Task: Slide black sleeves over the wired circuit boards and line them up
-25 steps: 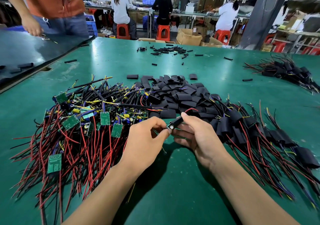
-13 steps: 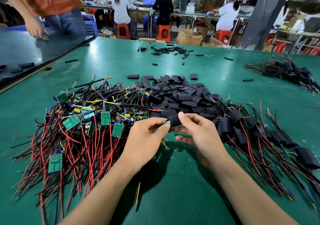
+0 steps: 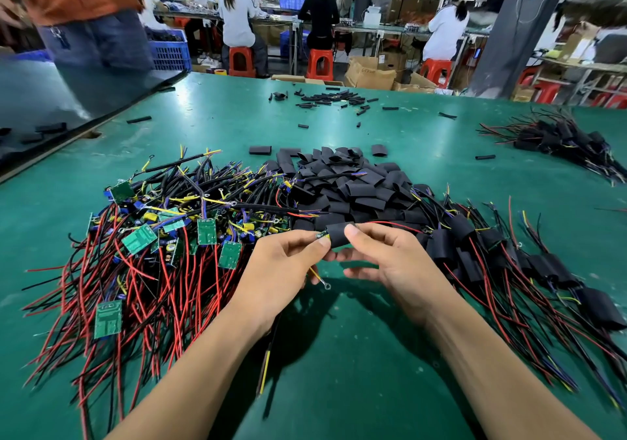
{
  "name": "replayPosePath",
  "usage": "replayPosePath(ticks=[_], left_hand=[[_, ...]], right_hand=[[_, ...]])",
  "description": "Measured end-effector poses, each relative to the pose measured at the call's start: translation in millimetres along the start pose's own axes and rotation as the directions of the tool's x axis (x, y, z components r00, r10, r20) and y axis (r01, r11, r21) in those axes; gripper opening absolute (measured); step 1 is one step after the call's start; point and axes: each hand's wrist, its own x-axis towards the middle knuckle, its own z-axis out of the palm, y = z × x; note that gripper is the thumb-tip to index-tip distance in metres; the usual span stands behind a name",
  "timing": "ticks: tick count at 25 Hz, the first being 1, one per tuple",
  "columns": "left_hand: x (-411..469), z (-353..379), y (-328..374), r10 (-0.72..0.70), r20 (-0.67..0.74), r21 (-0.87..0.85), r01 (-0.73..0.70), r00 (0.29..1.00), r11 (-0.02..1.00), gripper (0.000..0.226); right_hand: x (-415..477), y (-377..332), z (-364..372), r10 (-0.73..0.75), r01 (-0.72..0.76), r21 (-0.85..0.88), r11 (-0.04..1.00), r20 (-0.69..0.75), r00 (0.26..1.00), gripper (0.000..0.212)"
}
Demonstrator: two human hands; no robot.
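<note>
A short black flattened heat-shrink sleeve is held just above the table, between both hands. Compared with a second ago, it has slid further along the small green wired circuit board, so only a sliver of the board's end pokes out on the left of the sleeve.

The left hand pinches that exposed end between thumb and forefinger. The right hand grips the sleeve with thumb on top and fingers curled beneath. This unit looks nearly covered, and still has to be set down in line.

- **Below the grip:** a yellow wire with a ring terminal hangs down.
- **Right of it:** finished sleeved boards.
- **Beyond it:** a heap of loose black sleeves.
- **Left of it:** bare green boards on red and black wires.
</note>
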Motion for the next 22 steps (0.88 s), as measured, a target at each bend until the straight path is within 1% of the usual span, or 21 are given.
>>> replayPosePath(ticks=[4, 7, 10, 13, 15, 17, 18, 20, 22], left_hand=[[1, 0, -2, -0.018, 0.012, -0.007, 0.018, 1.0, 1.0, 0.011], [0, 0, -3, 0.02, 0.013, 0.007, -0.02, 1.0, 1.0, 0.008], [1, -4, -4, 0.018, 0.023, -0.058, -0.017, 1.0, 0.998, 0.011], [2, -4, -4, 0.002, 0.018, -0.077, 0.0, 1.0, 0.997, 0.013], [3, 0, -5, -0.026, -0.012, -0.089, 0.025, 1.0, 0.996, 0.012], [4, 2, -6, -0.087, -0.03, -0.118, 0.083, 0.996, 0.989, 0.011], [4, 1, -6, -0.117, -0.035, -0.138, 0.111, 0.993, 0.984, 0.011], [6, 0, -6, -0.146, -0.043, -0.179, 0.136, 0.988, 0.974, 0.012], [6, -1, -5, -0.138, -0.05, -0.188, 0.127, 0.989, 0.974, 0.011]], right_hand=[[1, 1, -2, -0.009, 0.009, -0.003, 1.0, 0.022, 1.0, 0.02], [0, 0, -4, 0.012, -0.012, 0.008, 1.0, 0.053, 0.999, 0.018], [-1, -1, -4, 0.044, -0.045, 0.018, 0.999, 0.061, 0.997, 0.014], [-1, 0, -2, 0.051, -0.051, 0.041, 0.998, -0.001, 0.999, 0.005], [0, 4, 3, -0.006, 0.006, 0.001, 1.0, -0.071, 0.997, 0.008], [-1, 9, 10, -0.088, 0.078, -0.076, 0.994, -0.137, 0.987, 0.01], [0, 11, 12, -0.117, 0.102, -0.098, 0.99, -0.162, 0.98, 0.014], [0, 14, 15, -0.143, 0.124, -0.107, 0.986, -0.185, 0.972, 0.024], [0, 16, 17, -0.161, 0.142, -0.114, 0.983, -0.178, 0.971, 0.026]])
